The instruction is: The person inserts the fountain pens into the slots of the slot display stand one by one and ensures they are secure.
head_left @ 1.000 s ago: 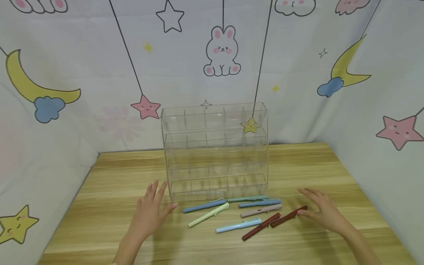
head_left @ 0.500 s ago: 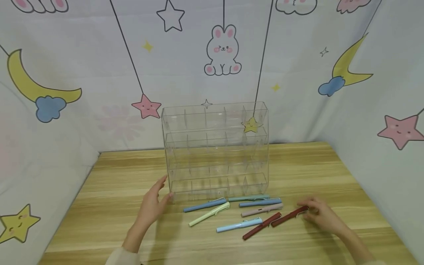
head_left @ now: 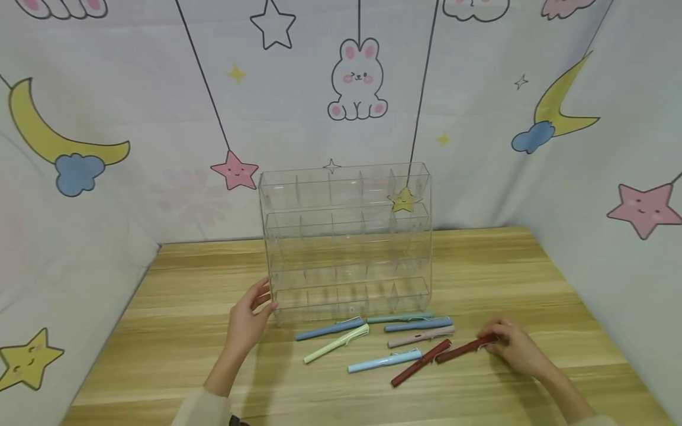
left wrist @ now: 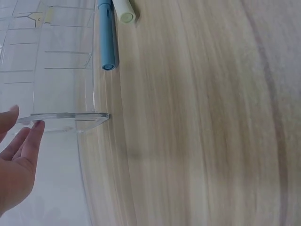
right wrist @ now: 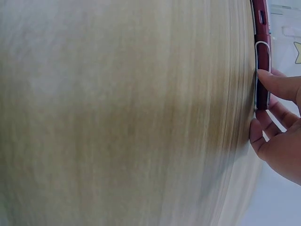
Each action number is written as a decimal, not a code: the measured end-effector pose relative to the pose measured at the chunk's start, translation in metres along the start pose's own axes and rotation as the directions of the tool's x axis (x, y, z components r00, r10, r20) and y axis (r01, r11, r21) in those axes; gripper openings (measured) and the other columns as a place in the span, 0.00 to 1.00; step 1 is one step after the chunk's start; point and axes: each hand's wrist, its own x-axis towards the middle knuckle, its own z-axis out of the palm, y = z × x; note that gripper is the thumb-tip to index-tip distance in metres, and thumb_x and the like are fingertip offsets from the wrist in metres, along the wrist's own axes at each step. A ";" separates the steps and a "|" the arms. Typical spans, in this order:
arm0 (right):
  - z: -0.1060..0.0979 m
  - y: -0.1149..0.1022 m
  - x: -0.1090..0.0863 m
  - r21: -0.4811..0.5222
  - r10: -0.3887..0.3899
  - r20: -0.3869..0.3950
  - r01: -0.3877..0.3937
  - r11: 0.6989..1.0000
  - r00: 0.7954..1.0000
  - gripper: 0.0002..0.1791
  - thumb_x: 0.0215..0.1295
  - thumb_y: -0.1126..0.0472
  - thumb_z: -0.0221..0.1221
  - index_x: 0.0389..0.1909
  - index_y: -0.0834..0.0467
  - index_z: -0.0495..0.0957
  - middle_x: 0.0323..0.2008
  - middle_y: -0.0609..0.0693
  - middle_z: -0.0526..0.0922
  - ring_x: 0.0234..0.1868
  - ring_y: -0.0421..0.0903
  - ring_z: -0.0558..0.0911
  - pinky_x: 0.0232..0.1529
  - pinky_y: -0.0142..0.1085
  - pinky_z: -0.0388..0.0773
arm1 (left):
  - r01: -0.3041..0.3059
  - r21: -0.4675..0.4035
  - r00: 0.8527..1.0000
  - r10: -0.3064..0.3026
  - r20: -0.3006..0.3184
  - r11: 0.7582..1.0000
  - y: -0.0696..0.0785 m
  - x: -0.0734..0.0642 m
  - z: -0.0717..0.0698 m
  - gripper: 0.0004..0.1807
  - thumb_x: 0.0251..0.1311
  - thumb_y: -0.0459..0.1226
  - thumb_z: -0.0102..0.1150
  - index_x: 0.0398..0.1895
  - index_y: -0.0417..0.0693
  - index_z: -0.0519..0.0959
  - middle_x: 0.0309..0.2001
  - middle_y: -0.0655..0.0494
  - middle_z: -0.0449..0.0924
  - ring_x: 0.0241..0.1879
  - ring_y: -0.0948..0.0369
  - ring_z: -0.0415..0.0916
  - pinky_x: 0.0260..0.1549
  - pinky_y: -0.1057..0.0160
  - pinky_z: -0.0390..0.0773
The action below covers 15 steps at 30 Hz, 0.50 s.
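Note:
My left hand (head_left: 248, 319) holds the left side panel of a clear acrylic pen rack (head_left: 348, 293). In the left wrist view the thumb (left wrist: 8, 118) lies on one face of the panel and the fingertips meet the other. At the right, my right hand (head_left: 512, 348) pinches the capped end of a dark red pen (head_left: 462, 349) between thumb and fingers. That pen's wire clip (right wrist: 257, 61) shows in the right wrist view. A second dark red pen (head_left: 420, 364) lies beside it, its cap end close to the held pen's lower end.
Before the rack lie a light blue pen (head_left: 383, 361), a pale green pen (head_left: 335, 344), a mauve pen (head_left: 421, 337), two blue pens (head_left: 328, 329) and a grey-green pen (head_left: 399, 318). All are on the wood-grain table (head_left: 176, 331). A printed cloth (head_left: 298, 106) hangs behind.
My left hand has moved from beside the rack onto its left side panel. My right hand's fingers have closed on the end of the dark red pen.

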 end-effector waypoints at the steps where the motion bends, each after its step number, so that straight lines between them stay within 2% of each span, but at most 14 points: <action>1: 0.000 0.000 0.000 0.000 -0.002 -0.002 0.002 1.000 1.000 0.14 0.43 0.77 0.65 0.30 0.59 0.80 0.35 0.51 0.75 0.38 0.33 0.72 0.34 0.27 0.74 | -0.002 -0.001 1.000 0.002 -0.003 1.000 0.000 0.000 0.001 0.29 0.55 0.25 0.58 0.62 0.38 0.65 0.53 0.36 0.72 0.50 0.46 0.73 0.44 0.55 0.77; 8: -0.003 0.003 -0.001 -0.012 -0.005 0.008 0.005 1.000 1.000 0.12 0.43 0.72 0.67 0.29 0.55 0.81 0.33 0.48 0.77 0.36 0.33 0.73 0.33 0.28 0.74 | 0.000 -0.013 1.000 0.000 -0.016 1.000 0.000 0.000 0.002 0.29 0.55 0.24 0.58 0.61 0.38 0.65 0.50 0.35 0.74 0.49 0.45 0.74 0.41 0.59 0.78; 15: -0.015 0.008 -0.002 -0.034 0.012 0.087 -0.009 0.999 0.996 0.10 0.46 0.67 0.67 0.32 0.54 0.81 0.34 0.46 0.79 0.37 0.32 0.74 0.33 0.29 0.76 | -0.023 -0.043 0.999 0.021 -0.027 0.999 -0.002 0.001 0.003 0.28 0.54 0.22 0.56 0.61 0.36 0.66 0.49 0.34 0.75 0.47 0.45 0.75 0.38 0.64 0.80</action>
